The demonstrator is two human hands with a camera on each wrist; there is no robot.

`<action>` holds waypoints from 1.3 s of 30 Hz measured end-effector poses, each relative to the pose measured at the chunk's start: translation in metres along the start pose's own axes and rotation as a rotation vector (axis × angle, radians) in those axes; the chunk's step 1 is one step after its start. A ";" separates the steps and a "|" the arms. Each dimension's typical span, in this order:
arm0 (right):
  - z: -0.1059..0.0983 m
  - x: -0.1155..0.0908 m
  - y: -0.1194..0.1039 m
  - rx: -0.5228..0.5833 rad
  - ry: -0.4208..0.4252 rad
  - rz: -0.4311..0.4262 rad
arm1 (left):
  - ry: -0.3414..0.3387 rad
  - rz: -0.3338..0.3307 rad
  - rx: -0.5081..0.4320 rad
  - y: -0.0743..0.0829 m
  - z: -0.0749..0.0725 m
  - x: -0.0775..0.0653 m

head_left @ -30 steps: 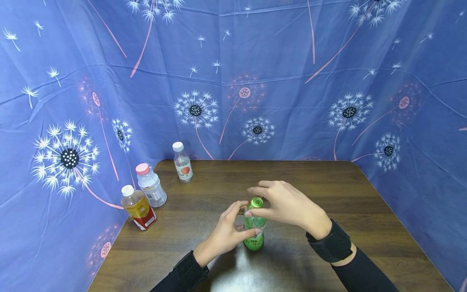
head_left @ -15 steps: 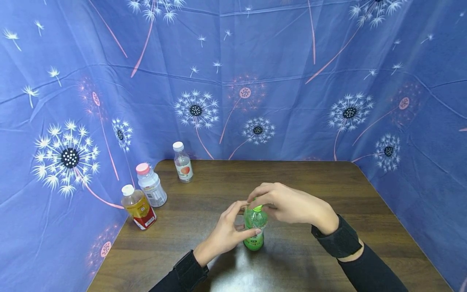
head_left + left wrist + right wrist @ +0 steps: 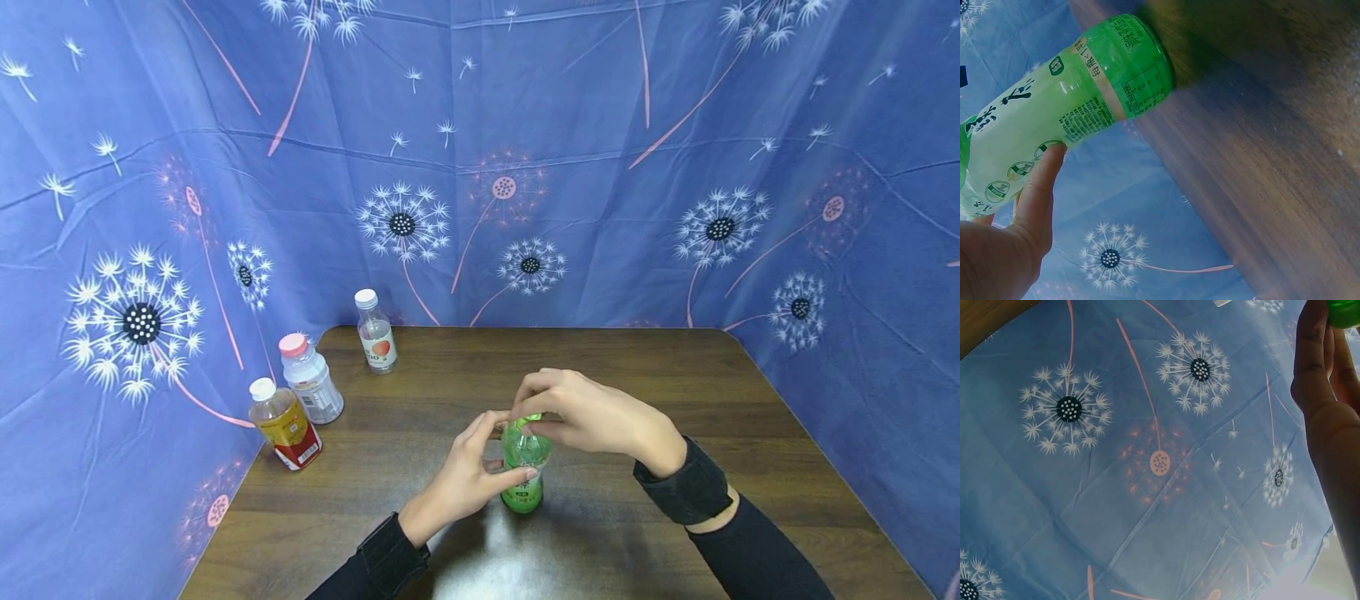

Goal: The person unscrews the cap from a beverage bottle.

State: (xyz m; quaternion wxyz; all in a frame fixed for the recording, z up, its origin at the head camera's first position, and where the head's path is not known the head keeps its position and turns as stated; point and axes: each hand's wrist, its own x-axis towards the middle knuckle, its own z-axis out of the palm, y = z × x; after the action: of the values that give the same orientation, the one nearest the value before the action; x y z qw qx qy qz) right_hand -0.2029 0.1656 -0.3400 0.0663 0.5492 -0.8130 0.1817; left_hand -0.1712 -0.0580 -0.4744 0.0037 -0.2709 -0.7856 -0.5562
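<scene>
A green plastic drink bottle [image 3: 523, 497] stands upright on the wooden table, with my left hand [image 3: 461, 477] gripping its side, thumb across the front. Seen from the left wrist, the label of the bottle [image 3: 1054, 106] carries printed text, and a finger of the left hand [image 3: 1025, 240] lies against it. Over the bottle's top, my right hand [image 3: 596, 419] pinches the bright green cap [image 3: 533, 417], which is mostly hidden by the fingers. A bit of that cap [image 3: 1344, 314] shows between the fingers in the right wrist view.
Left on the table [image 3: 420, 392] stand a bottle with a yellow and red label [image 3: 288, 427], a pink-capped bottle [image 3: 312, 385] and a clear white-capped bottle [image 3: 377, 337]. A blue dandelion-print cloth [image 3: 600, 100] hangs behind and along the sides.
The right hand's fingers, spread around the cap earlier, have closed on it, and the hand has shifted slightly with its wrist turning. My left hand and the bottle have stayed put.
</scene>
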 end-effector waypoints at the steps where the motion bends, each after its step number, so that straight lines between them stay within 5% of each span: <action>1: 0.001 0.000 0.000 -0.011 0.004 0.008 | 0.002 0.002 0.001 0.000 0.000 0.000; 15: 0.016 -0.001 -0.015 -0.208 0.138 0.099 | 0.011 0.027 0.071 -0.001 0.001 0.000; 23: -0.003 -0.006 -0.014 -0.111 -0.006 0.135 | 0.000 0.006 0.002 -0.002 0.001 -0.002; 31: -0.018 -0.001 -0.006 -0.003 -0.142 -0.006 | 0.010 0.002 -0.009 -0.001 0.000 -0.004; 39: -0.022 0.005 -0.006 0.027 -0.185 0.015 | -0.004 0.005 0.011 -0.001 0.002 -0.004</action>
State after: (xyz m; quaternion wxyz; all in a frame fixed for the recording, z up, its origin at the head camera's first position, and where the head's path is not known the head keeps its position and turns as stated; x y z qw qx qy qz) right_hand -0.2015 0.1676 -0.3169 -0.0180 0.5583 -0.8173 0.1417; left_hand -0.1681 -0.0580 -0.4775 0.0047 -0.2739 -0.7880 -0.5513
